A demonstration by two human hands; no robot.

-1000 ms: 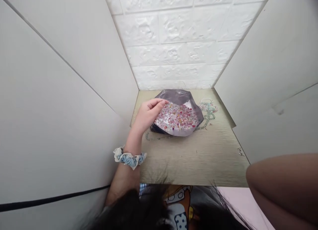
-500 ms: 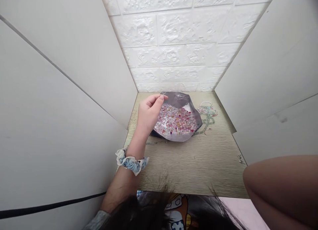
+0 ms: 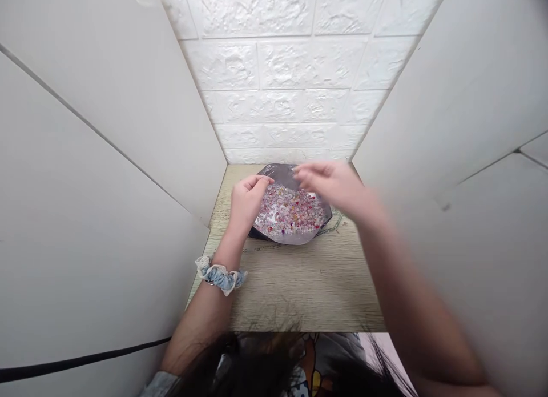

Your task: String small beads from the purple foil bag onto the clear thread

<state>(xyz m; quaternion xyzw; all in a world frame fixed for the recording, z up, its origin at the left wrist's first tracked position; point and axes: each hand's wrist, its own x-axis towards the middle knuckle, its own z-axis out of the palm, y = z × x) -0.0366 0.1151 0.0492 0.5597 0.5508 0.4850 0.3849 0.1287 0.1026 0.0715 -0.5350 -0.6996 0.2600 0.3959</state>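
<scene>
My left hand [image 3: 248, 200] is closed in a pinch above the left side of an opened bag [image 3: 278, 172]. From its fingertips sticks out a thin, pale thread [image 3: 266, 175], hardly visible. Many small pink, white, red and yellow beads [image 3: 291, 211] lie in the bag. Over the bag's right side hovers my right hand [image 3: 331, 185], smeared by motion with its fingers bent; whether it holds anything is unclear. A strand of small beads [image 3: 265, 248] runs out from beneath the bag's front left edge.
The bag rests on a wooden tabletop [image 3: 299, 288] set between white panels, with a white brick-pattern wall [image 3: 282, 65] behind. Part of a green beaded strand [image 3: 336, 225] shows right of the bag. A blue and white scrunchie [image 3: 220, 276] circles my left wrist.
My right arm has swung in from the lower right, bringing that hand over the bag and hiding most of the strands there. My left hand keeps its pinch. The view has shifted slightly.
</scene>
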